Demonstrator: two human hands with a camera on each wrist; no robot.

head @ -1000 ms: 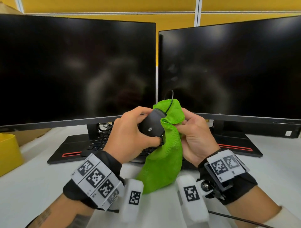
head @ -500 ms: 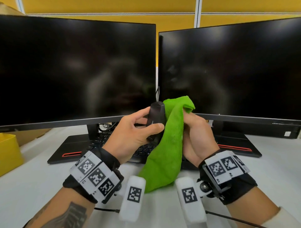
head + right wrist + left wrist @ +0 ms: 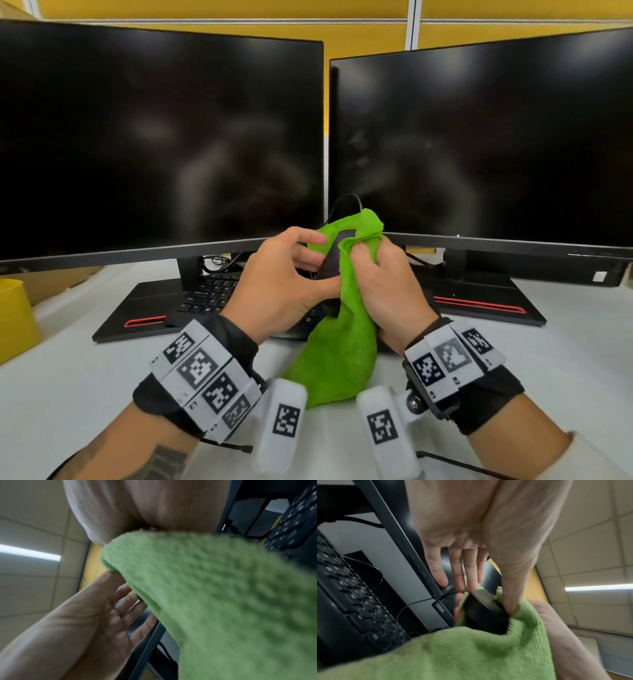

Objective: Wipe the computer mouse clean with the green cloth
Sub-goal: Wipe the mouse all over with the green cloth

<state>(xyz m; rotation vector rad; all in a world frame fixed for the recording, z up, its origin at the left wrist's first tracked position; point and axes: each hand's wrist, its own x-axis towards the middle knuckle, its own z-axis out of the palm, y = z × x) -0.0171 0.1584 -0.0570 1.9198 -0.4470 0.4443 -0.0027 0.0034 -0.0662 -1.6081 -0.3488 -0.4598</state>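
Both hands hold the black computer mouse (image 3: 331,262) up in front of the two monitors. My left hand (image 3: 320,263) pinches it between thumb and fingers. The green cloth (image 3: 342,335) is folded over the mouse's top and right side, and its tail hangs down toward the desk. My right hand (image 3: 370,260) grips the cloth against the mouse with curled fingers. In the left wrist view the mouse (image 3: 484,613) peeks out of the cloth (image 3: 471,651) under my thumb. The right wrist view is mostly filled by the cloth (image 3: 214,595); the mouse is hidden there.
Two dark monitors (image 3: 164,144) (image 3: 486,147) stand close behind the hands. A black keyboard (image 3: 209,294) lies under them between the monitor bases (image 3: 479,301). A yellow bin (image 3: 15,318) sits at the left edge. The mouse cable (image 3: 349,198) loops upward.
The mouse was turned from underside-up to on edge. The cloth now wraps over its top, and my right hand has closed in on it.
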